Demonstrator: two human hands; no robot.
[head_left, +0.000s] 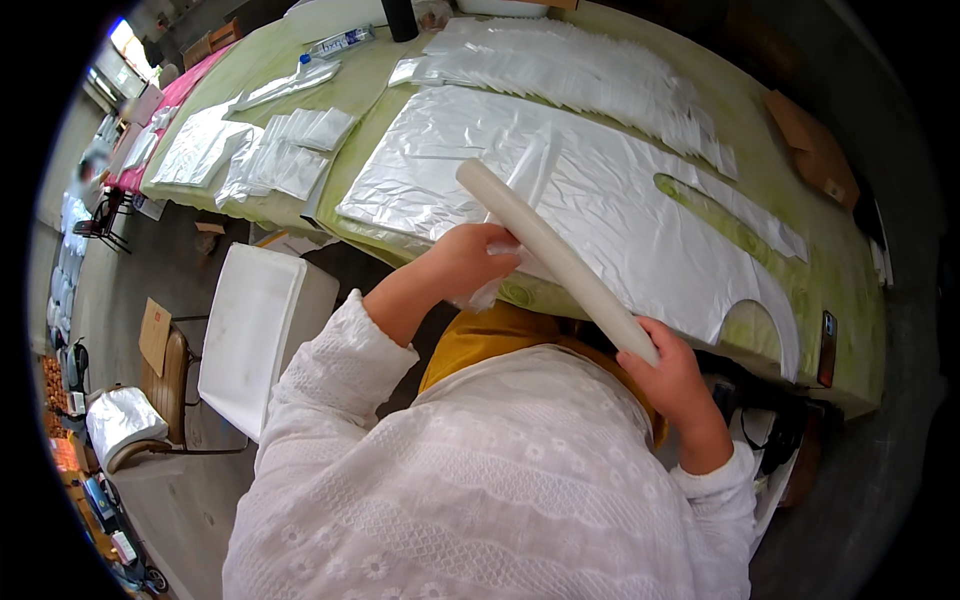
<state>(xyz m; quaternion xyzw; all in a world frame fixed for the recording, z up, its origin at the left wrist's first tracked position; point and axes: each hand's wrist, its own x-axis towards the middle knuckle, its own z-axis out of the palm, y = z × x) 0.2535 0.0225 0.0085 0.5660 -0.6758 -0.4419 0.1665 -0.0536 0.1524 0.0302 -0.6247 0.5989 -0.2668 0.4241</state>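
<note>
My right hand is wrapped round the lower end of a long whitish tube, which slants up and to the left over the table's front edge. Close to the tube's left side is my left hand, its fingers curled in around a crumpled bit of thin clear plastic that shows below them. Part of that plastic is hidden by the hand. Beyond the tube, large white plastic bags with cut-out handles lie flat in a stack.
Behind the stack, a fanned row of white bags covers the green tablecloth. Smaller folded bags and a plastic bottle lie left. A phone rests at right. A white foam box and a chair stand at left.
</note>
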